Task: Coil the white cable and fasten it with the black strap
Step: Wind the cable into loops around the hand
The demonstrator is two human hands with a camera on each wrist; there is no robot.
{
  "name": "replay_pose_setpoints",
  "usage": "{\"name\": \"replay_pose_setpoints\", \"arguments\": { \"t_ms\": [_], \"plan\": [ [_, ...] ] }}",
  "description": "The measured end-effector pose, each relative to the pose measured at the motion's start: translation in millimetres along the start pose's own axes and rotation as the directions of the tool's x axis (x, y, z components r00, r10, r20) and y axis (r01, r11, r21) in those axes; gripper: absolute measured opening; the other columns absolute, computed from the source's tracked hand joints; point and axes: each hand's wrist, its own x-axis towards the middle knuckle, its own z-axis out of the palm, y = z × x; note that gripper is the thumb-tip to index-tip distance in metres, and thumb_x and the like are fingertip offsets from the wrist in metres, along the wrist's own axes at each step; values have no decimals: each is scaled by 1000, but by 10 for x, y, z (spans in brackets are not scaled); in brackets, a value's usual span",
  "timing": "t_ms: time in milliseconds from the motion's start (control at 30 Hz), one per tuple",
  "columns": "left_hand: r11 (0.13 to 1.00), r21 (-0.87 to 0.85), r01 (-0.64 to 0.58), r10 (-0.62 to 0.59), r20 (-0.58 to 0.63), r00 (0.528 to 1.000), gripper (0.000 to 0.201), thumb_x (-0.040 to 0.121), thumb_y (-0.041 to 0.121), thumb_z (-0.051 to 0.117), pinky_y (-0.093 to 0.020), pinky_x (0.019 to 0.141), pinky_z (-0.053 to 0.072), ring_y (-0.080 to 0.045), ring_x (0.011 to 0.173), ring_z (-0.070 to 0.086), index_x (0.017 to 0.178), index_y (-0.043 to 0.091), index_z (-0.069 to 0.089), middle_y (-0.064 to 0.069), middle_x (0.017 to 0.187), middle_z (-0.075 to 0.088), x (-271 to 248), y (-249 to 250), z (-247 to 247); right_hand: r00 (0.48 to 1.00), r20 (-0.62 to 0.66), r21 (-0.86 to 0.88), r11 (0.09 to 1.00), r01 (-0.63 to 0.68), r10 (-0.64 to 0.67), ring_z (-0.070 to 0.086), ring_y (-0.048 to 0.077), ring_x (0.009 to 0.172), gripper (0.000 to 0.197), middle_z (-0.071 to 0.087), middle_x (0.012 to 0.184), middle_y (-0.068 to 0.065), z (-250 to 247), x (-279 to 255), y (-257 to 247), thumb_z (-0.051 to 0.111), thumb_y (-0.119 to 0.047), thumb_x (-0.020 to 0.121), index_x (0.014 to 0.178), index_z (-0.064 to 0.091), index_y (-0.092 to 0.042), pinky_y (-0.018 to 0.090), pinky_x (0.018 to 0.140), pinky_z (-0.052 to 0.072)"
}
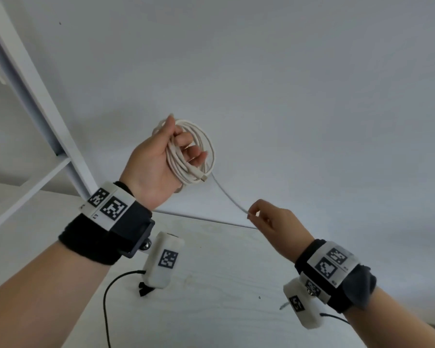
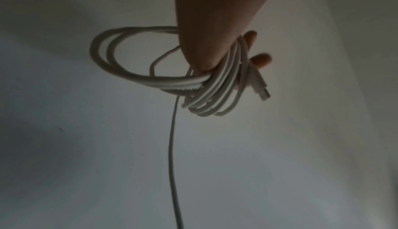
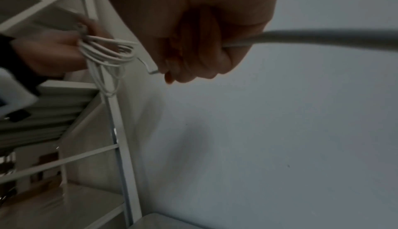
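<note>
My left hand (image 1: 183, 139) is raised in front of the wall and grips a coil of white cable (image 1: 207, 144) of several loops. One plug end (image 1: 203, 178) sticks out below the fingers. A free strand (image 1: 229, 194) runs from the coil down to my right hand (image 1: 255, 212), which pinches it between thumb and fingers. The left wrist view shows the coil (image 2: 103, 57), the plug (image 2: 261, 91) and the strand (image 2: 171, 147) hanging down. In the right wrist view the fingers (image 3: 193, 62) close on the cable (image 3: 323, 36). A small black piece (image 1: 145, 288), possibly the strap, lies on the table.
A white table (image 1: 211, 285) lies below both hands, and a plain wall stands behind. A white shelf frame (image 1: 35, 96) stands at the left, close to my left arm. A thin black lead (image 1: 106, 297) from the wrist camera trails over the table.
</note>
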Motion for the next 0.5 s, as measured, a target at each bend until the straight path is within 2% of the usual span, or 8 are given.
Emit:
{"name": "replay_pose_setpoints", "arguments": {
  "t_ms": [67, 100, 167, 233, 300, 367, 433, 500],
  "plan": [
    [999, 22, -32, 33, -5, 999, 33, 99, 36, 35, -33, 75, 59, -21, 75, 70, 77, 15, 47, 2, 67, 65, 21, -49, -7, 995, 86, -105, 993, 52, -43, 41, 8, 49, 12, 49, 56, -7, -3, -40, -102, 47, -31, 92, 89, 55, -23, 32, 57, 44],
    [998, 50, -34, 34, 3, 999, 33, 99, 36, 33, -35, 80, 58, -26, 87, 71, 80, 14, 48, -2, 80, 71, 37, -73, -20, 991, 122, -153, 985, 81, -62, 41, 7, 52, 13, 47, 56, -9, -8, -56, -157, 46, -32, 92, 90, 56, -23, 33, 60, 44],
    [989, 144, -21, 19, 16, 1000, 32, 99, 36, 31, -39, 87, 55, -30, 107, 65, 96, 10, 50, -7, 110, 71, 55, -116, -55, 979, 179, -223, 965, 139, -100, 42, 8, 58, 14, 43, 59, -12, -28, -85, -273, 45, -33, 92, 94, 57, -25, 30, 61, 41],
    [967, 255, -8, 8, 3, 1000, 34, 99, 36, 32, -43, 93, 50, -31, 114, 60, 118, 9, 43, -9, 126, 64, 48, -166, -89, 968, 210, -247, 951, 188, -137, 46, 12, 66, 15, 47, 66, -11, -69, -114, -402, 44, -35, 93, 95, 56, -27, 30, 63, 42],
    [935, 355, 4, 3, -18, 1000, 31, 99, 32, 35, -47, 98, 46, -31, 117, 58, 119, 10, 40, -9, 128, 62, 25, -221, -107, 959, 218, -247, 941, 233, -180, 52, 16, 73, 17, 57, 78, -8, -120, -137, -517, 42, -37, 93, 96, 56, -28, 33, 66, 46],
    [887, 461, 21, 0, -46, 999, 30, 98, 30, 39, -47, 99, 46, -30, 118, 57, 118, 7, 41, -7, 128, 62, -8, -284, -105, 950, 217, -242, 931, 274, -224, 57, 17, 78, 19, 62, 86, -7, -196, -152, -628, 42, -37, 93, 99, 57, -27, 35, 70, 49],
    [825, 564, 44, -13, -60, 998, 35, 95, 30, 42, -44, 99, 47, -26, 119, 57, 122, 7, 43, -3, 129, 61, -46, -349, -92, 939, 217, -235, 919, 315, -266, 53, 13, 76, 20, 56, 82, -14, -271, -153, -716, 43, -35, 92, 104, 57, -27, 33, 71, 48],
    [755, 653, 63, -52, -35, 998, 35, 89, 37, 44, -41, 99, 48, -22, 118, 57, 118, 18, 47, 3, 130, 60, -92, -410, -73, 929, 216, -231, 909, 347, -300, 45, 7, 73, 21, 42, 74, -21, -322, -144, -777, 46, -32, 91, 110, 56, -28, 28, 69, 45]
  ]
}}
